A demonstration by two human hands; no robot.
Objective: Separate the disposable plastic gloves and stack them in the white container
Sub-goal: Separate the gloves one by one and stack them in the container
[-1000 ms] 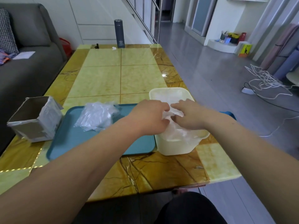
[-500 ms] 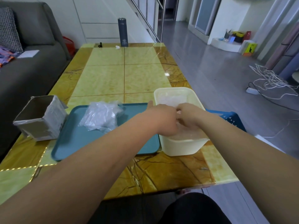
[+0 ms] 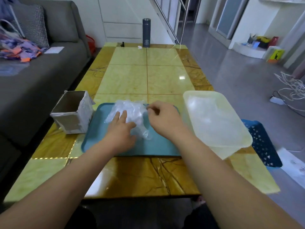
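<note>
A crumpled pile of clear plastic gloves (image 3: 132,111) lies on the teal tray (image 3: 158,146) in front of me. My left hand (image 3: 121,131) rests on the near side of the pile with its fingers stretched out flat. My right hand (image 3: 162,117) is at the pile's right edge, fingers curled, thumb and forefinger pinching the plastic there. The white container (image 3: 231,139) stands to the right of the tray, and clear gloves (image 3: 206,113) lie flat inside it.
An open cardboard box (image 3: 72,113) stands left of the tray. A dark flask (image 3: 146,33) is at the table's far end. A blue basket (image 3: 262,142) sits beyond the table's right edge, a grey sofa (image 3: 33,76) runs along the left.
Both hands have left the white container and moved left to the glove pile on the tray. The glove they were laying down now stays in the container.
</note>
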